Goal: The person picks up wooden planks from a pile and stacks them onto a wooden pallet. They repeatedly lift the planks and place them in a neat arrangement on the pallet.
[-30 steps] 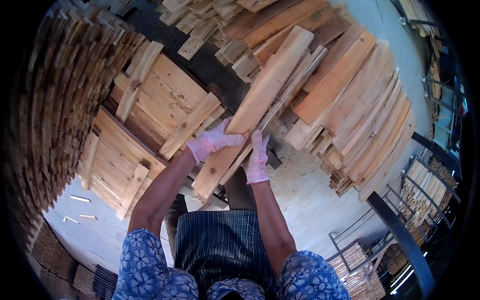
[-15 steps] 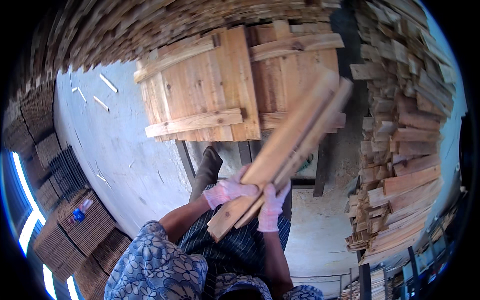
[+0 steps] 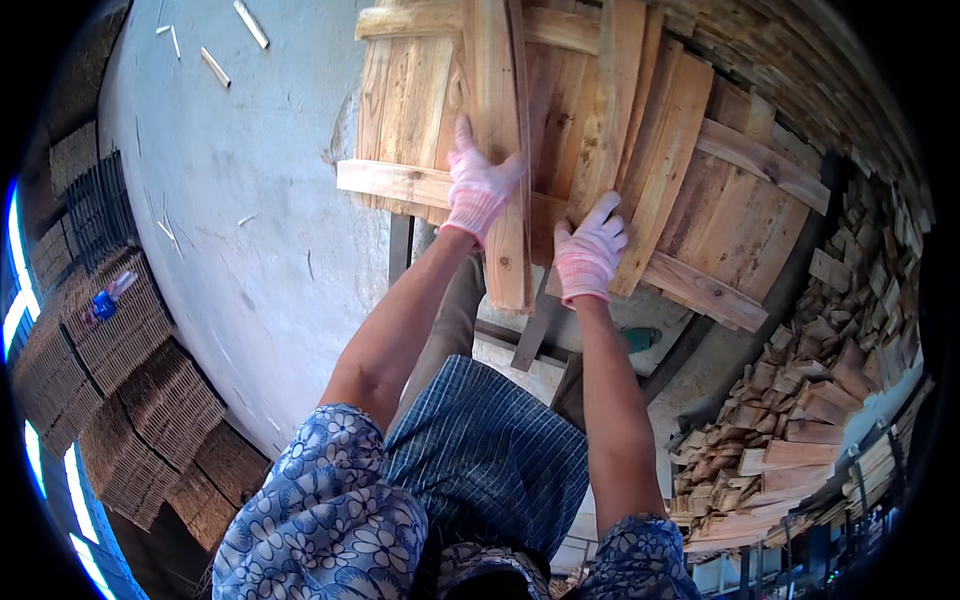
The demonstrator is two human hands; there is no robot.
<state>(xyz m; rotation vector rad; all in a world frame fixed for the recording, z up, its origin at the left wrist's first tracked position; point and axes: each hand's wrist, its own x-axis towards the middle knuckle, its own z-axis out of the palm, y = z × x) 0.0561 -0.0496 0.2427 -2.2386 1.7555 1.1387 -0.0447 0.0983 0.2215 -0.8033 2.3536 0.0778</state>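
A long plank (image 3: 508, 240) lies across the slatted wooden panel (image 3: 410, 110), its near end jutting past the panel's edge. My left hand (image 3: 478, 190), in a pink-and-white knit glove, rests on that plank with thumb and index finger spread. To its right, my right hand (image 3: 592, 250), gloved the same way, is at the near end of another plank (image 3: 607, 110), fingers stretched out. Beside that one, a wider plank (image 3: 668, 160) slants over the panels. Crosswise battens (image 3: 395, 182) run along the panel.
A second battened panel (image 3: 725, 195) is at the right on dark metal legs. Stacked wood pieces (image 3: 800, 410) rise on the right, more along the far side. Bundled brown stacks (image 3: 130, 330) stand left, a blue-capped bottle (image 3: 104, 304) on one. Scraps (image 3: 215, 67) litter the floor.
The planks that both hands held tilted in front of me now lie on the panels, and my hands have moved forward and apart. The view has turned, shifting the panels up.
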